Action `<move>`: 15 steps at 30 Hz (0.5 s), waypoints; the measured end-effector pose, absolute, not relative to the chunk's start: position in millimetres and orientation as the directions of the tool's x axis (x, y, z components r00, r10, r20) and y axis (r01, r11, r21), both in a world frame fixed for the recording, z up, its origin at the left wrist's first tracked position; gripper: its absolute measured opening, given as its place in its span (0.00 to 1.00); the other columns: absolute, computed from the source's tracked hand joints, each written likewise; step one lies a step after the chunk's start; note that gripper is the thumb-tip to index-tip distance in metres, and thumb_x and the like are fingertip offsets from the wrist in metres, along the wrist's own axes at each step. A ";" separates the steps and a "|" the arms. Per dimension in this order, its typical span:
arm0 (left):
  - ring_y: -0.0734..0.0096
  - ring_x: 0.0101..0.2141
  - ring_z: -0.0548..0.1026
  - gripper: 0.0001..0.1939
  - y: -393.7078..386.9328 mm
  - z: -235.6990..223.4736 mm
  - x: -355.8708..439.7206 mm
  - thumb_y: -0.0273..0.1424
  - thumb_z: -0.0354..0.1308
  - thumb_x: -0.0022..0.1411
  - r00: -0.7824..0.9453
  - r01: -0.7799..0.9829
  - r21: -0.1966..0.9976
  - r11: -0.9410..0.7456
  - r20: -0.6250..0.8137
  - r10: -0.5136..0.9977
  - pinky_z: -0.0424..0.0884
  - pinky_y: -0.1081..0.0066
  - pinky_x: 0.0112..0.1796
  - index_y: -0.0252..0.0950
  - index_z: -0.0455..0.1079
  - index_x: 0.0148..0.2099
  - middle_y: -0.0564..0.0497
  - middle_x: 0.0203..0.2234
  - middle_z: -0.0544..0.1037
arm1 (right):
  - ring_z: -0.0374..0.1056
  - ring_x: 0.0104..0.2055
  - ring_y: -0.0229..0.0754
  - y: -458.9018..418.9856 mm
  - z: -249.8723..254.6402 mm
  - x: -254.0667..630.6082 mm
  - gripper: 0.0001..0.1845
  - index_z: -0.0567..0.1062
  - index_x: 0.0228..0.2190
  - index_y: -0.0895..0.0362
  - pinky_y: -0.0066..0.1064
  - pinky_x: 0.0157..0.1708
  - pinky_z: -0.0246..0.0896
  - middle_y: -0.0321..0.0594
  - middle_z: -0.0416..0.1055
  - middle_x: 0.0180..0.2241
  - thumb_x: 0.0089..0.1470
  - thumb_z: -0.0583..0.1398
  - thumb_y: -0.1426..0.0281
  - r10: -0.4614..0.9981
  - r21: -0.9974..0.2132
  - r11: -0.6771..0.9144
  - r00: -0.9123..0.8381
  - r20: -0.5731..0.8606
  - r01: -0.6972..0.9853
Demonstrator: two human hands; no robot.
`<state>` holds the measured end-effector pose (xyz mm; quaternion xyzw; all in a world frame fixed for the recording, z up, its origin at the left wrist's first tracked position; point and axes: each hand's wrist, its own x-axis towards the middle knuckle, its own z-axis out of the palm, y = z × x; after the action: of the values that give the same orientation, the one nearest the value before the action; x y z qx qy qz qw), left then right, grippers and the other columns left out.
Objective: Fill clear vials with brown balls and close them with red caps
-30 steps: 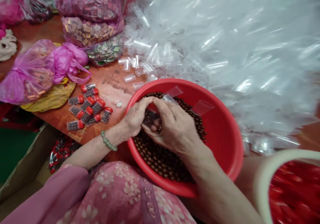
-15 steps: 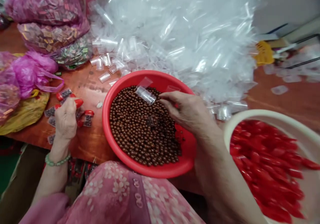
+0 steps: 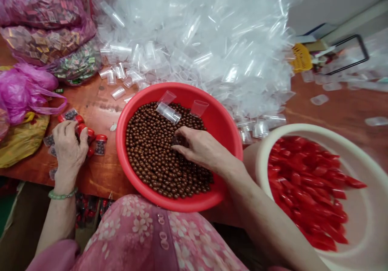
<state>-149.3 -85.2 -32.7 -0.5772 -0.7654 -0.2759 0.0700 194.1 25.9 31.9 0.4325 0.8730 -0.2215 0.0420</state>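
Observation:
A red basin (image 3: pixel 224 121) filled with small brown beads (image 3: pixel 151 150) sits on the wooden table in front of me. My right hand (image 3: pixel 200 148) reaches into the beads, its fingertips pinched on a small clear vial half buried there. Three empty clear vials (image 3: pixel 168 112) lie on the beads at the basin's far side. My left hand (image 3: pixel 69 148) rests with curled fingers on a cluster of filled, red-capped vials (image 3: pixel 96 141) left of the basin; what it grips is hidden.
A big heap of empty clear vials (image 3: pixel 197 36) fills the table behind the basin. A white basin (image 3: pixel 266 154) of red caps (image 3: pixel 309 182) stands at right. Pink bags (image 3: pixel 27 89) and bags of small packets (image 3: pixel 45 40) lie at left. A yellow basket (image 3: pixel 300 59) sits far right.
My left hand carried a filled vial from the basin to the capped cluster on the left. My right hand dropped from the far vials into the beads. The view panned right.

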 end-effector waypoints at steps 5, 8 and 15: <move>0.56 0.52 0.72 0.14 -83.1 12.1 -100.9 0.33 0.55 0.65 -0.273 0.864 0.503 -0.003 0.475 0.837 0.66 0.55 0.56 0.34 0.71 0.50 0.40 0.48 0.76 | 0.73 0.40 0.45 17.9 33.4 198.2 0.08 0.73 0.40 0.55 0.35 0.40 0.66 0.45 0.75 0.40 0.59 0.56 0.71 0.780 -0.462 0.554 -0.625 -0.002 0.693; 0.63 0.49 0.75 0.11 -77.4 34.1 -63.8 0.30 0.56 0.64 -0.152 0.812 0.564 -0.153 0.458 0.876 0.70 0.60 0.53 0.34 0.71 0.49 0.44 0.47 0.77 | 0.73 0.38 0.45 18.0 35.5 200.5 0.08 0.74 0.40 0.55 0.36 0.39 0.68 0.44 0.76 0.38 0.59 0.57 0.70 0.756 -0.504 0.588 -0.651 0.064 0.633; 0.64 0.52 0.74 0.13 -60.8 34.6 -13.0 0.26 0.54 0.65 0.122 0.647 0.696 -0.311 0.309 0.943 0.71 0.62 0.55 0.31 0.67 0.51 0.40 0.49 0.76 | 0.73 0.37 0.42 14.5 30.6 197.6 0.08 0.73 0.40 0.54 0.34 0.39 0.70 0.42 0.75 0.37 0.59 0.57 0.74 0.699 -0.494 0.674 -0.690 0.186 0.550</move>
<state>-13.0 -60.8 34.6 -0.7213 -0.5511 -0.3680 -0.2017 197.6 14.5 30.6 0.3484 0.8963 -0.2042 -0.1831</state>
